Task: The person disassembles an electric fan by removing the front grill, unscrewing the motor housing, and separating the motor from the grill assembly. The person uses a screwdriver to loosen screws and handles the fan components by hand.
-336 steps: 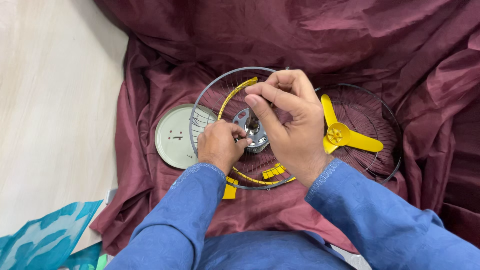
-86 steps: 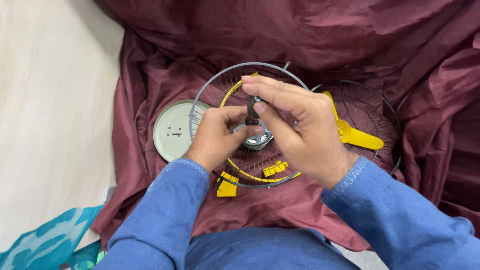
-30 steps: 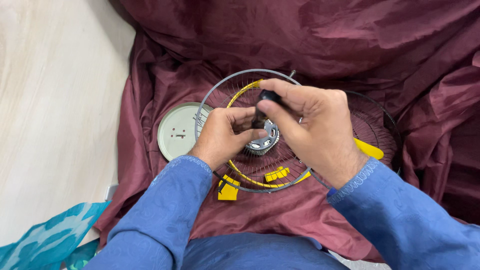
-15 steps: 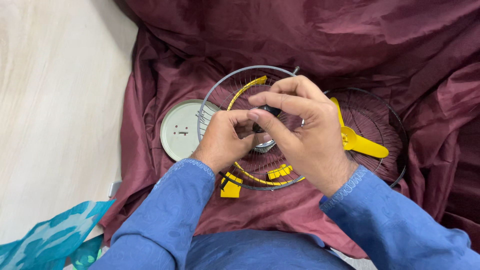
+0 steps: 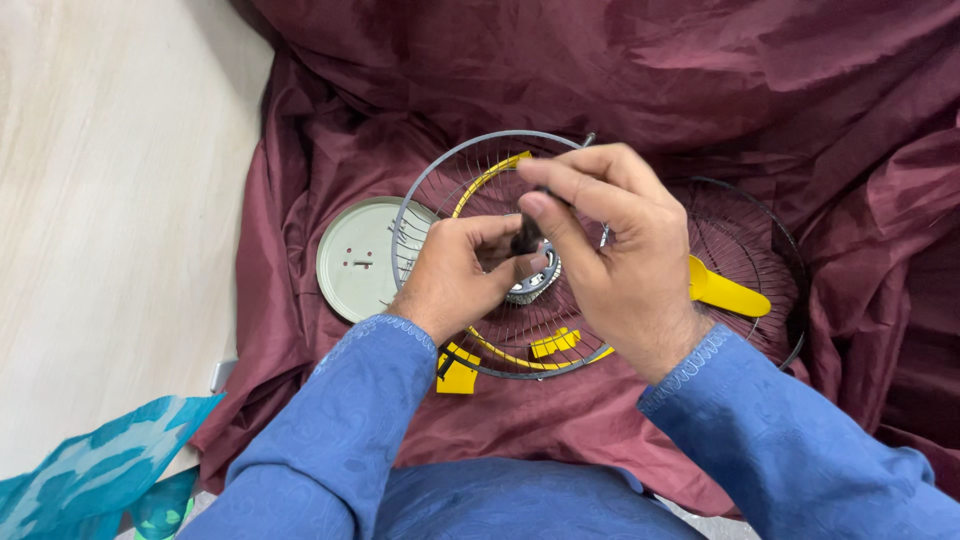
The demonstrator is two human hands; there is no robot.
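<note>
A small dark knob (image 5: 527, 238) is sitting at the middle of a round wire fan guard (image 5: 470, 180), right on top of the shiny metal motor hub (image 5: 530, 285). The right hand (image 5: 620, 255) is reaching over from the right, and its grip is pinching closed on the knob with the thumb and first finger, probably so it can twist it. The left hand (image 5: 455, 275) is coming in from the near left. Its fingers are curling closed around the hub, likely to keep it from spinning while the other hand is working.

The guard is lying flat on a dark red cloth (image 5: 620, 70), which is covering the floor and giving the parts a soft place to rest. A yellow ring (image 5: 500, 352) is running inside the guard, and a yellow clip (image 5: 457, 372) is poking out at its near edge.

Just to the left of the guard, touching its rim, a pale green round plate (image 5: 355, 262) is lying flat. To the right, a second wire guard (image 5: 760, 235) is lying behind the right hand, with a yellow fan blade (image 5: 728, 292) showing on it.

Both arms are wearing blue sleeves (image 5: 330, 430). Far to the left, the light wooden floor (image 5: 110, 200) is showing, and a teal cloth (image 5: 95, 480) is lying at the near left corner.
</note>
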